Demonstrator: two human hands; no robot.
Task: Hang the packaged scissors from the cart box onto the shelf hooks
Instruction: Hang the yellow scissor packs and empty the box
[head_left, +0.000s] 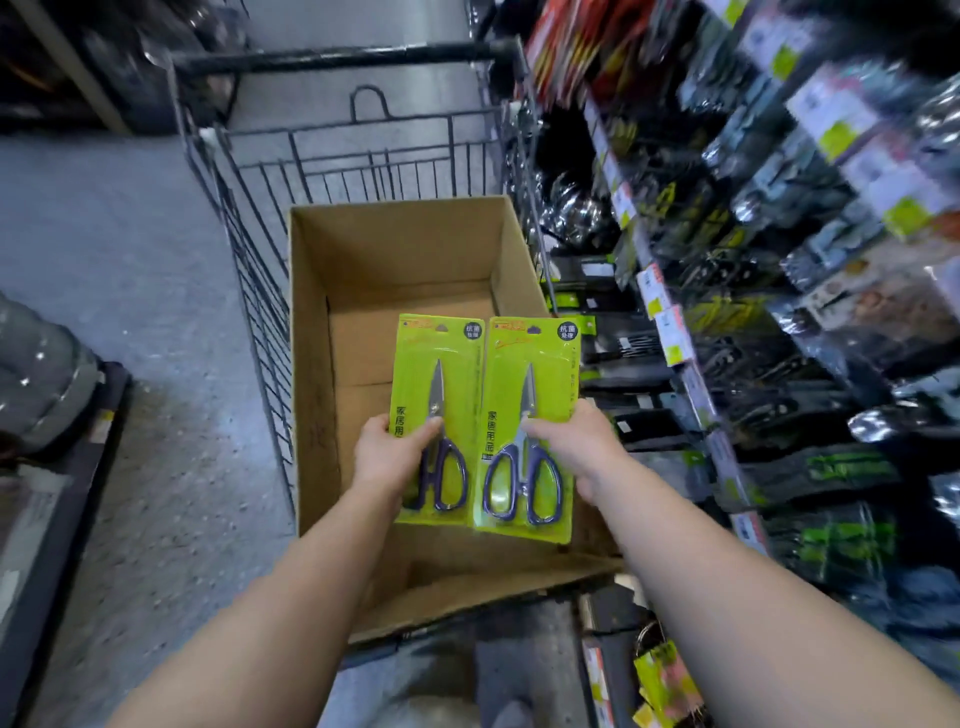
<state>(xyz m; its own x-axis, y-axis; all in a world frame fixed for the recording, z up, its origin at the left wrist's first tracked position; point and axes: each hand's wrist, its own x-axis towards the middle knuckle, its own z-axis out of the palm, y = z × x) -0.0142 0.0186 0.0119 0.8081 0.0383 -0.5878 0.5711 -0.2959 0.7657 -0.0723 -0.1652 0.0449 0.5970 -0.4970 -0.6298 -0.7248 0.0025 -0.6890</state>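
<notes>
Two lime-green blister packs of purple-handled scissors are held side by side above an open cardboard box (311, 332) in a wire cart (244, 249). My left hand (387, 452) grips the left pack (441, 364) at its lower left, thumb across the front. My right hand (569, 447) grips the right pack (530, 395) along its right edge, thumb on the front. The box's visible floor looks bare. The shelf (701, 389) with hanging packaged goods rises at the right, blurred.
The cart's black handle bar (337, 57) lies at the far end. Grey aisle floor (130, 260) stretches to the left, with bagged goods (41, 384) on a low platform at the left edge. More green packs (660, 680) hang low on the shelf near my right arm.
</notes>
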